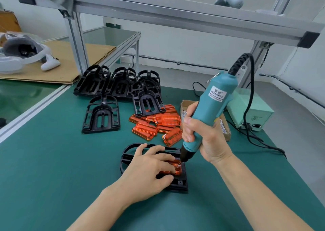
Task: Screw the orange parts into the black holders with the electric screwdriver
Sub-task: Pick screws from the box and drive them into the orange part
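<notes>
A black holder (179, 184) lies flat on the green mat in front of me with an orange part (175, 167) seated in it. My left hand (149, 169) lies over the holder, fingers pressing down on the orange part. My right hand (202, 135) grips the teal electric screwdriver (211, 107), tilted, with its bit on a screw at the orange part's right end. A pile of loose orange parts (158, 125) lies behind. Several black holders (119, 86) stand and lie further back.
A cardboard box of screws (224, 127) sits behind my right hand, beside a pale green power supply (253, 112) with black cables trailing right. An aluminium frame (158, 14) crosses overhead. A white headset (22, 56) rests on cardboard at the left.
</notes>
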Tool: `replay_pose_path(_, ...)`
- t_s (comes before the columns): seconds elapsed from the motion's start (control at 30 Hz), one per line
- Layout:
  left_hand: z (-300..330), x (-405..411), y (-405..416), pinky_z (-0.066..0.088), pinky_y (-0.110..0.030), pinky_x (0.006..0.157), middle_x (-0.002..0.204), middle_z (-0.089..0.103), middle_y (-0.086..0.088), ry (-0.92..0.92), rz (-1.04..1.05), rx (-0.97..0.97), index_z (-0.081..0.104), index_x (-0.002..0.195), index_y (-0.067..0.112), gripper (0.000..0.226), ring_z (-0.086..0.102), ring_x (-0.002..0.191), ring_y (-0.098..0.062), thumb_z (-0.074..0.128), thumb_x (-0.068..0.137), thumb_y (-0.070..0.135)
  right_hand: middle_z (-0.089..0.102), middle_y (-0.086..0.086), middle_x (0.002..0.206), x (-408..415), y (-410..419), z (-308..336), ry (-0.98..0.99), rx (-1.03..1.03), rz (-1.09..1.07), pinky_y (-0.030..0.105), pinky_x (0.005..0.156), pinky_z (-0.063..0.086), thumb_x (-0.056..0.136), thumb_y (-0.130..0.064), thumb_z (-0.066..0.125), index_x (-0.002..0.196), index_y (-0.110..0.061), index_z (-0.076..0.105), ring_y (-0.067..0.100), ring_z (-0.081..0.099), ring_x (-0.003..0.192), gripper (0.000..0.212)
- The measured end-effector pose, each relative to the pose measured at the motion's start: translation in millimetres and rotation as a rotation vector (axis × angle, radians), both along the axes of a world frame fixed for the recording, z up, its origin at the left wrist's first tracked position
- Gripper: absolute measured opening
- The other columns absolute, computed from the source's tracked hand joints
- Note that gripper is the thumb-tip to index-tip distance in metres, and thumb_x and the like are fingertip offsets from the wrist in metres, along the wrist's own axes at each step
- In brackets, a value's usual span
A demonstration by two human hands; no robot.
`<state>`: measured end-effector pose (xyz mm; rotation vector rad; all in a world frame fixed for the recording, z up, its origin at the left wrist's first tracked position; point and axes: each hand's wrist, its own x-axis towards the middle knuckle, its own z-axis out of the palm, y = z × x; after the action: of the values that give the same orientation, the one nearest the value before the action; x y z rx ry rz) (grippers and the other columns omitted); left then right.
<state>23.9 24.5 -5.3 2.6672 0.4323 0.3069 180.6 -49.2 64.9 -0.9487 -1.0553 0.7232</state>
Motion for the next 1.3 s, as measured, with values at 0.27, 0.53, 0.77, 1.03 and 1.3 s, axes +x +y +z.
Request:
replay_pose_path(0.27,-0.2,0.7,1.2,-0.009,-0.029,0.110,0.135,0.044,0.033,-0.010,-0.001,-0.022,0.066,0.110,0.043,0.027,0.013,0.135,0.007,0.049,0.089,0.044,0.045,0.000,0.045,-2.0,4.1,2.2,-0.066,-0.036,0.103,0.024,0.047,0.041,0.071,-0.014,0.064,0.074,-0.016,0.055,0.013,0.040,0.037,0.010)
replay_pose_path(0.53,-0.4,1.3,1.9,-0.005,-0.031,0.112,0.135,0.044,0.033,-0.011,0.000,-0.013,0.066,0.110,0.044,0.028,0.015,0.135,0.007,0.049,0.088,0.046,0.044,0.003,0.048,1.5,1.2,2.9,0.009,-0.047,0.083,0.023,0.049,0.041,0.068,-0.014,0.068,0.078,-0.017,0.060,0.014,0.040,0.038,0.013)
replay_pose_path(0.77,0.8,1.8,2.1,-0.005,-0.030,0.109,0.136,0.044,0.032,-0.004,-0.003,0.007,0.065,0.112,0.044,0.029,0.016,0.134,0.006,0.048,0.088,0.047,0.042,0.000,0.046,5.8,-0.8,2.1,0.058,-0.037,0.095,0.022,0.048,0.041,0.066,-0.012,0.066,0.075,-0.017,0.060,0.013,0.039,0.037,0.012)
replay_pose_path(1.03,2.6,2.1,4.5,-0.003,-0.030,0.108,0.137,0.044,0.030,0.012,-0.025,0.048,0.063,0.114,0.044,0.032,0.018,0.134,0.003,0.045,0.088,0.049,0.042,0.002,0.047,6.0,4.7,6.0,0.074,-0.086,0.105,0.022,0.047,0.040,0.064,-0.011,0.067,0.074,-0.016,0.061,0.013,0.038,0.037,0.013)
replay_pose_path(1.3,1.9,0.8,4.1,-0.005,-0.027,0.108,0.137,0.045,0.031,0.000,-0.022,0.030,0.064,0.113,0.045,0.031,0.017,0.134,0.004,0.046,0.088,0.050,0.042,0.001,0.045,-3.7,7.7,4.1,0.051,-0.062,-0.133,0.025,0.046,0.039,0.069,-0.004,0.064,0.069,-0.022,0.061,0.016,0.037,0.037,0.018)
